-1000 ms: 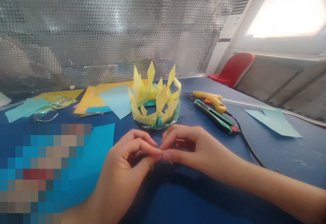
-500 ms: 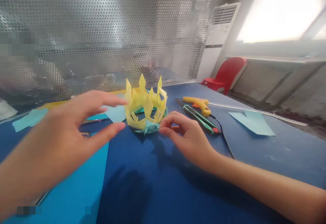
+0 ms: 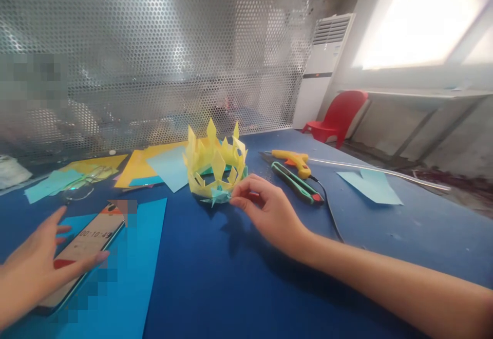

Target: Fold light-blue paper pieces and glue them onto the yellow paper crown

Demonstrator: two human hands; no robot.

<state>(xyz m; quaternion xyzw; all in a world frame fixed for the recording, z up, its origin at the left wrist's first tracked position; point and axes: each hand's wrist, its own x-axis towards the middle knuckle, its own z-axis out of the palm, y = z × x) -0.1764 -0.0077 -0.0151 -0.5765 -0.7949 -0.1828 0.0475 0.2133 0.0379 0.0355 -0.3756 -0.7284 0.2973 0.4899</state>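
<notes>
A yellow folded-paper crown (image 3: pixel 217 162) stands upright on the blue table (image 3: pixel 192 277). Light-blue folded paper (image 3: pixel 220 195) sits at the crown's lower front edge. My right hand (image 3: pixel 269 210) pinches the right end of that light-blue paper between thumb and fingertips. Over at the lower left, my left hand (image 3: pixel 46 262) is spread with nothing in it, above a phone (image 3: pixel 90 236) that shows a timer. The phone lies on a bright blue sheet (image 3: pixel 150 257).
Right of the crown lie a yellow glue gun (image 3: pixel 295 158) with a black cord, a green-and-black cutter (image 3: pixel 296 182) and light-blue paper (image 3: pixel 372 187). Yellow sheets (image 3: pixel 133 167) and glasses (image 3: pixel 79 191) are at the left. A perforated metal screen (image 3: pixel 173 61) rises behind.
My left hand has moved away from the crown, down and left to the phone. My right hand keeps its pinch by the crown. The view has shifted slightly.
</notes>
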